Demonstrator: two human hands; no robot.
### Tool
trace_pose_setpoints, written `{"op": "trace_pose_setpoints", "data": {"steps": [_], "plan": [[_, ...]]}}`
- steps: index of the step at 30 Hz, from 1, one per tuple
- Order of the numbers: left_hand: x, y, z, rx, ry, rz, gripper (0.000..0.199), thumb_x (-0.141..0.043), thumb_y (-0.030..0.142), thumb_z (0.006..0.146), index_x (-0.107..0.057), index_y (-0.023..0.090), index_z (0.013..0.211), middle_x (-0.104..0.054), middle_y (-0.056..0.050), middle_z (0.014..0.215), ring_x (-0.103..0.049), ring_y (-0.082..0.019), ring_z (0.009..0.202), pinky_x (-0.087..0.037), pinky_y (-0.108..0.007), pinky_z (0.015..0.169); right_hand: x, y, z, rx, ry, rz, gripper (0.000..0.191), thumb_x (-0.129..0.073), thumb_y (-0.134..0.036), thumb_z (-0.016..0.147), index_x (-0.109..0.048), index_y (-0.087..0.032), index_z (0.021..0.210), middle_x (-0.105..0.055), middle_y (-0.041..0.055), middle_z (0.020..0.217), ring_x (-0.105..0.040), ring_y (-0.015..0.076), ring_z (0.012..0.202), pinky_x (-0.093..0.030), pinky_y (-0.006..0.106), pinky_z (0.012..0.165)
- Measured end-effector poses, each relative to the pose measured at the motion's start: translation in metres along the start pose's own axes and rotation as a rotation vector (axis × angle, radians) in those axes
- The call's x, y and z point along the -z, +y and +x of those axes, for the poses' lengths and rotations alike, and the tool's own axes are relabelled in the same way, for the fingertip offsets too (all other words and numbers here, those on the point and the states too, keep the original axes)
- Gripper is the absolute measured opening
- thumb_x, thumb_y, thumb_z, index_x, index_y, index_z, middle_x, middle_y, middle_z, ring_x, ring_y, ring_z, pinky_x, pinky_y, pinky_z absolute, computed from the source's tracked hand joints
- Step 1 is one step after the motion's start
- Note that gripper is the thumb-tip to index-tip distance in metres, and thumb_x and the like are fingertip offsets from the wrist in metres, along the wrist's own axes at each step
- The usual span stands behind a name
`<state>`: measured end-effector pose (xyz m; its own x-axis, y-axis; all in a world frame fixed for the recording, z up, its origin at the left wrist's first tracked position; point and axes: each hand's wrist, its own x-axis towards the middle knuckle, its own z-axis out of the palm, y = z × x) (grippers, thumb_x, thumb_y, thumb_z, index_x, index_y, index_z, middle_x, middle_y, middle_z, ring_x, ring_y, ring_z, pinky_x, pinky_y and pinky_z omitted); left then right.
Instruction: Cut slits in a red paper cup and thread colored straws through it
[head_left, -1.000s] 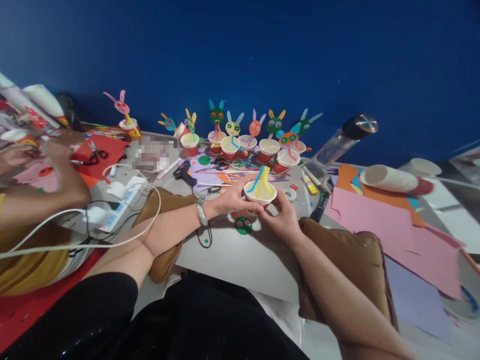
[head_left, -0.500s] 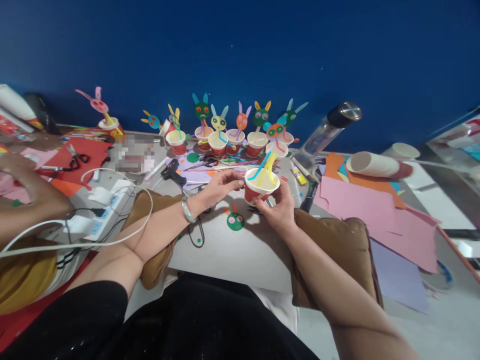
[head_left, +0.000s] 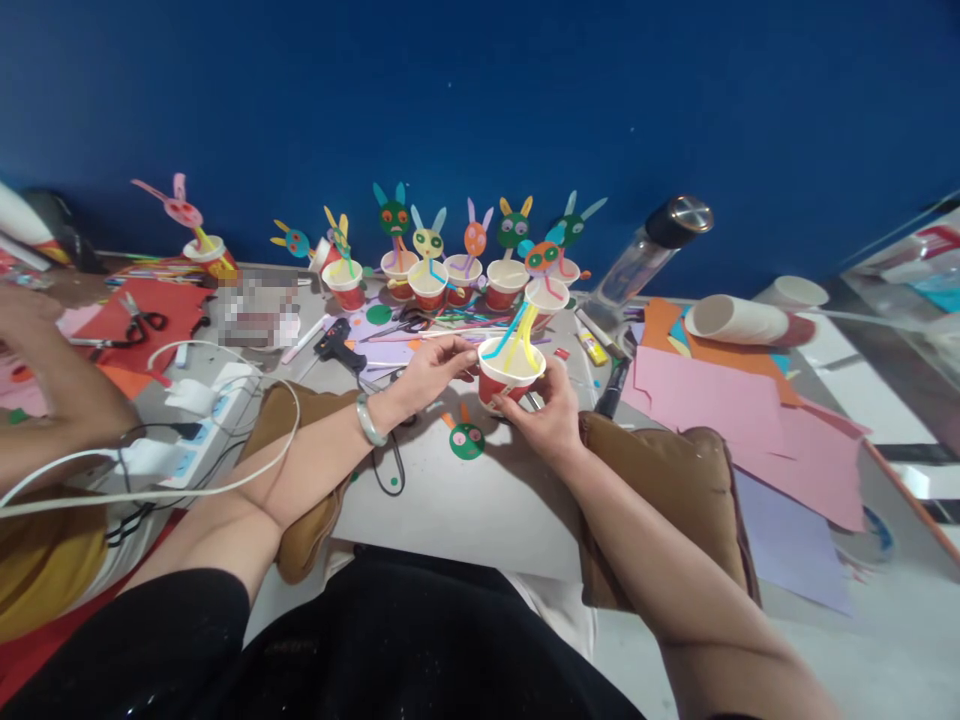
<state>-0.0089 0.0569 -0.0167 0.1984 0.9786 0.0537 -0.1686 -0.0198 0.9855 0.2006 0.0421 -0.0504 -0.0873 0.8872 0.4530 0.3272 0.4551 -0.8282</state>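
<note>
My right hand (head_left: 549, 412) is wrapped round a red and white paper cup (head_left: 510, 388), with the thumb on its front. Blue and yellow strips (head_left: 529, 335) stand up out of the cup. My left hand (head_left: 439, 375), a bracelet on its wrist, is at the cup's left side with loosely bent fingers. Its fingertips are close to the rim; whether they touch it I cannot tell. On the table below lies a green paper face (head_left: 466, 441) with pinkish eyes and orange ears.
Behind stand several cups with paper animal figures (head_left: 429, 285). A black glue gun (head_left: 341, 346) and a white power strip (head_left: 214, 420) with cables are to the left. A glass bottle (head_left: 637, 262), pink paper (head_left: 712, 400) and stacked cups (head_left: 739, 320) are right. Another person's arm (head_left: 67, 380) is far left.
The view has shifted slightly, so the scene sits a little further left. My left fingertips have drawn slightly away from the cup's rim. My right hand keeps its hold.
</note>
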Motion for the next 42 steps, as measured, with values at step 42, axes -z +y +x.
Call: {"op": "trace_pose_setpoints", "data": {"steps": [42], "plan": [[0.0080,0.0089,-0.0004,-0.074,-0.133,0.068,0.037,-0.082,0.045,0.083,-0.059,0.016,0.082,-0.058,0.002,0.076,-0.057,-0.009,0.068,-0.050,-0.025,0.067,-0.0022,-0.0075,-0.0009,-0.038,-0.036,0.041,0.056,-0.082,-0.050,0.077,-0.064,-0.021,0.121,-0.077,0.0063,0.094,-0.072,0.0216,0.075,-0.064,0.038,0.073]]}}
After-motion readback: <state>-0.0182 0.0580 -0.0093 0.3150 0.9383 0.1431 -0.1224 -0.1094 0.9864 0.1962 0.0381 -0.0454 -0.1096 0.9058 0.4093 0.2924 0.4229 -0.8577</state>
